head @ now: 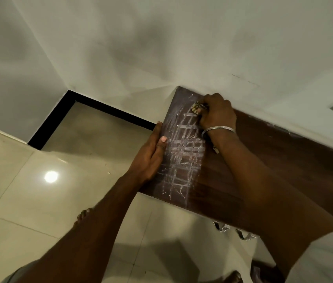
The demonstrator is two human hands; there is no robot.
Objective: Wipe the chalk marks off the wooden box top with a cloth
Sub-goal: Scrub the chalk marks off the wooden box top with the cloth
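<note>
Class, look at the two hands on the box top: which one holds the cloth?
The right hand, the one with the bangle, grips the cloth at the far corner. The left hand only rests flat along the box top's left edge.

The box top (pixel 263 160) is dark brown wood-grain with a smooth, faintly sheened finish. White chalk marks (pixel 184 152) lie over its left part as dusty, matt, scratchy lines. The cloth (pixel 197 107) bunched in the right hand (pixel 216 113) looks soft and patterned. A thin shiny metal bangle (pixel 219 129) circles that wrist. The floor (pixel 38 190) is glossy cream tile, mirroring a lamp. The wall (pixel 161 48) is matt pale paint.
</note>
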